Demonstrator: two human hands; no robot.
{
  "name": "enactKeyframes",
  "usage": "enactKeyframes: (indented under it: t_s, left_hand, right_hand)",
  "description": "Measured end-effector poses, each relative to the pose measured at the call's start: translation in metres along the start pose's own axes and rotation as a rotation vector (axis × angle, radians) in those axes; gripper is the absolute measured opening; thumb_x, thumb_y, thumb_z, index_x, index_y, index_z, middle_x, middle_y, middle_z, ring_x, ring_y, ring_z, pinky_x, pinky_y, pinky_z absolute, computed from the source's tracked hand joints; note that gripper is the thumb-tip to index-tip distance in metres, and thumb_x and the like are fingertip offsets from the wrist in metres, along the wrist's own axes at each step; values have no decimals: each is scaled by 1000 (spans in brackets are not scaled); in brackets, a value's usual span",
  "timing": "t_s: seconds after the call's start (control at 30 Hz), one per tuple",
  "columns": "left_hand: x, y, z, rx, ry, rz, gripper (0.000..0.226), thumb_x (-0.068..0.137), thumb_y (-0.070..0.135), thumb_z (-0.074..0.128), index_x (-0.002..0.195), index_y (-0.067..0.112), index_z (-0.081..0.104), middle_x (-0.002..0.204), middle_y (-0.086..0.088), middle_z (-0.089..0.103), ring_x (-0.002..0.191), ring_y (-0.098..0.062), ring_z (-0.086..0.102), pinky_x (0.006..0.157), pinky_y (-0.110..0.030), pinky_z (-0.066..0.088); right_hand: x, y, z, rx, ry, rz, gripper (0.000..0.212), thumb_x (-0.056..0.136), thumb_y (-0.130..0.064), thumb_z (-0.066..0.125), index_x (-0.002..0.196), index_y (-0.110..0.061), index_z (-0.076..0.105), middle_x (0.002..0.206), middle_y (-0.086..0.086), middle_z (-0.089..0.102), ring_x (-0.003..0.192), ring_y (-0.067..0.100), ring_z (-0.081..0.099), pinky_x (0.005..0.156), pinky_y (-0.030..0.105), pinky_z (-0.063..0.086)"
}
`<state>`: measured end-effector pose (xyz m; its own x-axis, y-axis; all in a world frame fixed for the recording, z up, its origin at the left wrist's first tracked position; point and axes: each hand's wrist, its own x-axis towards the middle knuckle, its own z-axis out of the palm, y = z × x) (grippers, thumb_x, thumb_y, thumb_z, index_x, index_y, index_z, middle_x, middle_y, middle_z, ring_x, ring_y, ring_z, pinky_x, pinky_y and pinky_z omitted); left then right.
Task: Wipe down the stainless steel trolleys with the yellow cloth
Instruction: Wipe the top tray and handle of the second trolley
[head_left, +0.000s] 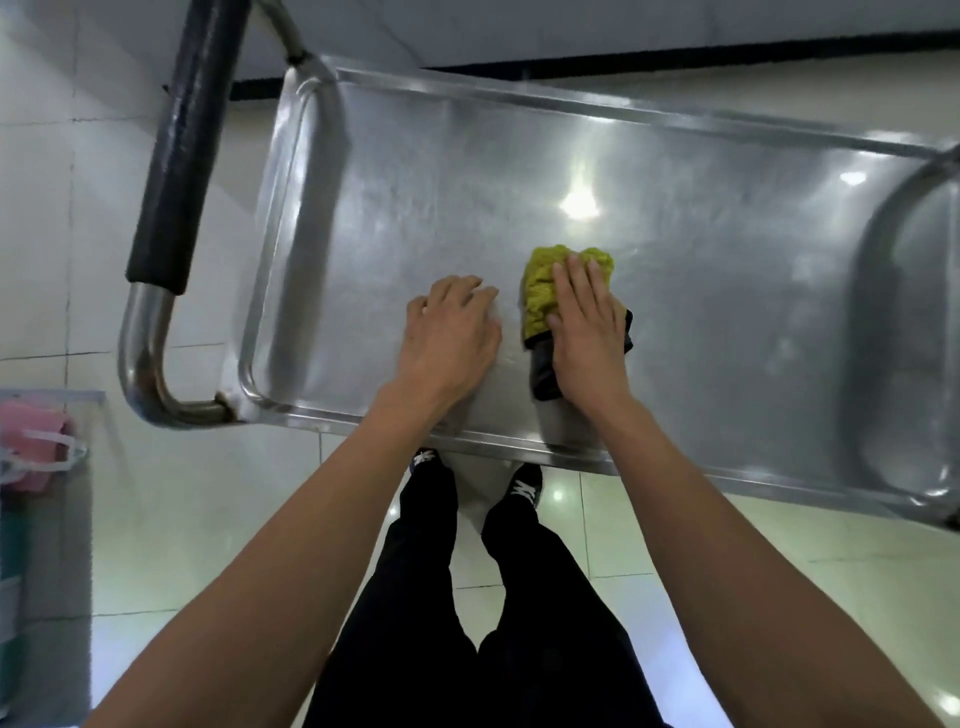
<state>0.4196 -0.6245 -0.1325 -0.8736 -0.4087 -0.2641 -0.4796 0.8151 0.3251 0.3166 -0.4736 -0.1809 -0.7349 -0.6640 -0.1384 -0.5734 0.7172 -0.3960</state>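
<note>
A stainless steel trolley (415, 171) fills the upper half of the head view, its flat top tray seen from above. A yellow cloth (537, 288) with a dark underside lies on the tray near the front edge. My right hand (587, 332) presses flat on the cloth with its fingers straight. My left hand (452, 332) rests palm down on the bare steel just left of the cloth, fingers relaxed and holding nothing.
The trolley's push handle with a black grip (184, 145) rises at the left end. A second tubular rail (883, 312) curves at the right end. My legs and shoes (527, 486) stand on pale floor tiles. A shelf with pink items (36, 447) sits at the left.
</note>
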Motion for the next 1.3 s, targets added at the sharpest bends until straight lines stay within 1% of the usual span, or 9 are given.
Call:
enactKeyframes:
  t_s: [0.1,0.2,0.43,0.6,0.73,0.87,1.0,1.13,1.3]
  left_hand:
    - [-6,25,10,21,-33,9,43,102,32,41,142,20,49,152,-2,42,142,-23,32,111,-47,31]
    - [-16,28,15,23,-30,-16,43,101,32,43,142,19,49,153,-3,42,142,-24,32,111,-48,31]
    - [-32,-29,2,5,57,-178,45,99,31,46,141,17,48,153,-6,41,144,-27,31,112,-51,33]
    - [-42,-88,-11,-15,134,-306,44,99,31,46,140,13,52,154,-8,41,145,-29,29,113,-54,32]
    - [-50,-126,-22,-9,180,-373,44,96,30,47,136,13,52,150,-11,42,144,-32,29,113,-55,30]
    - [-57,-156,-29,-90,216,-472,53,94,28,49,143,10,41,152,-11,36,145,-30,26,118,-50,29]
    - [-58,-173,-35,-120,182,-514,50,93,24,47,139,5,43,149,-9,38,138,-29,32,110,-47,37]
    - [-56,-180,-40,-168,203,-516,48,92,19,47,139,9,43,144,-8,44,134,-27,38,102,-47,45]
    - [-52,-183,-46,-365,257,-612,65,96,15,46,156,16,22,149,-11,43,135,-27,43,108,-46,42]
  right_hand:
    - [-18,17,-5,-61,-47,-58,62,104,-20,37,159,-17,8,167,1,-1,154,21,-5,122,45,11]
    - [-25,17,-5,-82,-84,-95,70,99,-15,40,159,-14,6,167,4,-4,154,24,-7,122,48,11]
    - [-25,-5,4,-107,-76,-54,82,89,-6,46,159,-13,3,167,6,-5,153,27,-10,120,53,7]
    - [-17,-50,22,-101,-100,-104,82,88,-3,41,159,-13,2,167,6,-8,153,27,-11,121,54,4]
    - [-3,-99,39,-67,-120,-140,78,84,-15,26,159,-12,3,167,6,-7,153,27,-11,121,55,4]
    - [13,-140,58,-71,-107,-166,78,88,-6,37,159,-13,5,167,5,-5,153,26,-10,121,55,6]
    - [26,-172,70,-53,-92,-198,76,89,-5,38,159,-14,11,167,4,1,154,25,-6,121,54,7]
    - [46,-203,80,-40,-106,-242,73,92,-4,43,158,-17,16,167,1,5,154,22,-3,120,51,9]
    - [74,-248,96,14,-170,-337,73,93,-7,54,157,-18,22,166,2,12,154,21,1,119,51,14]
